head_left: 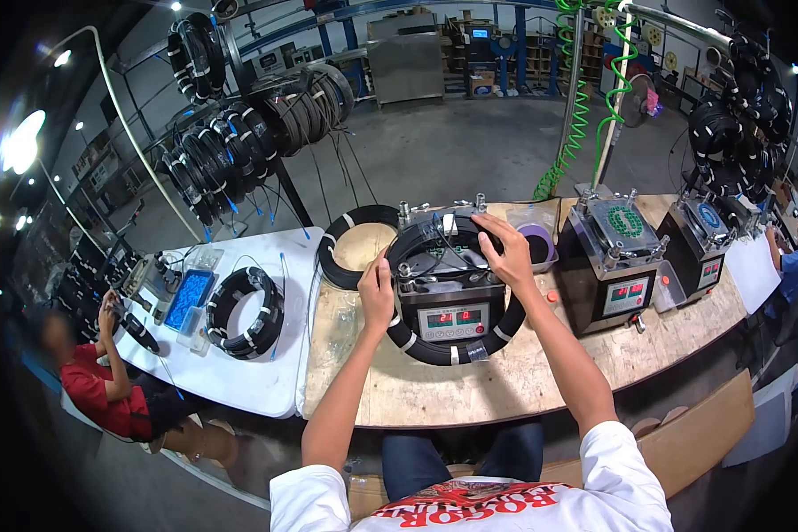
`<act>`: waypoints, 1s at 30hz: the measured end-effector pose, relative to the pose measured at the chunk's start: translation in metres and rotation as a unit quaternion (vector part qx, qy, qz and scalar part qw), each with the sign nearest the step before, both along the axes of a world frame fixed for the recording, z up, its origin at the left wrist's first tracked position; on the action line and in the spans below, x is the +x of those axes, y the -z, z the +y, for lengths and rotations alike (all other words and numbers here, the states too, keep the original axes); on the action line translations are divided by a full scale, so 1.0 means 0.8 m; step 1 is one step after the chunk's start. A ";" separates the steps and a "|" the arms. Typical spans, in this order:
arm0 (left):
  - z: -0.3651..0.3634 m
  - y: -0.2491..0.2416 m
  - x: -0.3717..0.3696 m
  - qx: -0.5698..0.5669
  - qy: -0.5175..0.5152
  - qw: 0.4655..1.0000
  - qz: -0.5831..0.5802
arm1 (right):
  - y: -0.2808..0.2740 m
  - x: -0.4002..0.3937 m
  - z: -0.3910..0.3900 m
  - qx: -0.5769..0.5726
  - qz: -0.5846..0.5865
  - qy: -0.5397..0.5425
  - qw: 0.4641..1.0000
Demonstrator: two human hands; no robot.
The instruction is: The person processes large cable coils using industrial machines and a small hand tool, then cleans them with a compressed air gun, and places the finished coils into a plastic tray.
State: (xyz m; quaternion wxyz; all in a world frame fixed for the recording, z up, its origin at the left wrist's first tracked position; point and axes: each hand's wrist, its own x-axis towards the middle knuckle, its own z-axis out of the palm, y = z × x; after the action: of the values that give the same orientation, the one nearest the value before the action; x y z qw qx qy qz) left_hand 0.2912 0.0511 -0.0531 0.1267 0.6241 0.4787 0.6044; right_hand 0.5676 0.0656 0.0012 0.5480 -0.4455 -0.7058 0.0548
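Between my two hands a coil of black cable (405,342) leans upright against a metal machine with a digital display (452,322). White and clear bands tie the coil. My left hand (378,297) grips its left side, with the fingers partly hidden. At the upper right, my right hand (505,251) is closed round the coil, fingers over the top and thumb on the inner side. Behind the coil, the machine's top plate with metal posts is partly covered. A second black cable coil (331,259) lies flat on the wooden table (390,390), just left of the machine.
Two similar machines (618,297) (708,266) stand to the right. A purple-rimmed container (538,244) sits between. On the white table (239,386) are another coil (217,319) and a blue-filled tray (189,300). Coils hang from racks (230,146). Co-workers (106,381) (794,266) work at both sides.
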 end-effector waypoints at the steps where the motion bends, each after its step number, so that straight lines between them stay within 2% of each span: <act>1: -0.002 -0.003 0.001 0.016 0.000 0.999 0.028 | 0.001 0.000 0.001 -0.012 0.014 -0.005 1.000; 3: -0.010 -0.013 0.007 0.036 -0.006 0.997 0.069 | -0.001 0.000 0.006 -0.032 0.041 -0.014 0.999; 4: -0.017 -0.017 0.012 0.039 -0.011 0.996 0.082 | 0.000 -0.004 0.009 0.014 0.040 0.008 0.999; 7: -0.032 -0.021 0.015 0.073 -0.019 0.983 0.169 | -0.022 0.013 0.024 -0.160 0.048 -0.006 0.986; 8: -0.034 -0.018 0.015 0.074 -0.031 0.978 0.194 | -0.017 0.019 0.049 -0.117 0.026 0.005 0.993; 11: -0.031 -0.010 0.013 0.077 -0.032 0.976 0.199 | -0.050 0.012 0.083 -0.112 -0.078 0.046 0.990; 14: -0.028 -0.001 0.011 0.079 -0.047 0.974 0.206 | -0.040 0.000 0.130 -0.080 -0.282 0.205 0.934; 16: -0.020 0.008 0.006 0.108 -0.071 0.961 0.246 | -0.036 -0.004 0.183 -0.284 -0.315 0.129 0.896; 17: -0.020 0.008 0.005 0.118 -0.069 0.961 0.239 | -0.038 -0.004 0.203 -0.382 -0.326 0.087 0.860; 18: -0.021 0.006 0.007 0.128 -0.065 0.962 0.231 | -0.050 -0.001 0.207 -0.371 -0.367 0.068 0.851; 22: -0.023 -0.001 0.012 0.124 -0.046 0.963 0.235 | -0.079 0.001 0.222 -0.484 -0.319 0.034 0.814; 25: -0.024 0.001 0.011 0.113 -0.050 0.958 0.260 | -0.047 0.012 0.262 -0.508 -0.196 0.075 0.836; 28: -0.023 -0.001 0.013 0.116 -0.058 0.957 0.258 | -0.041 0.037 0.266 -0.586 -0.037 0.026 0.809; 30: -0.025 -0.005 0.014 0.117 -0.058 0.960 0.249 | -0.011 0.060 0.267 -0.574 0.085 -0.036 0.813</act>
State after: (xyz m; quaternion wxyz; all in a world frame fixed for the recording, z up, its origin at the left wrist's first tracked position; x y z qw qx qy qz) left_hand 0.3027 0.0311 -0.0489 -0.1056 0.7365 0.4564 0.4879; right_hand 0.6160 0.2795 0.0101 0.2479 -0.6470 -0.5120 0.5077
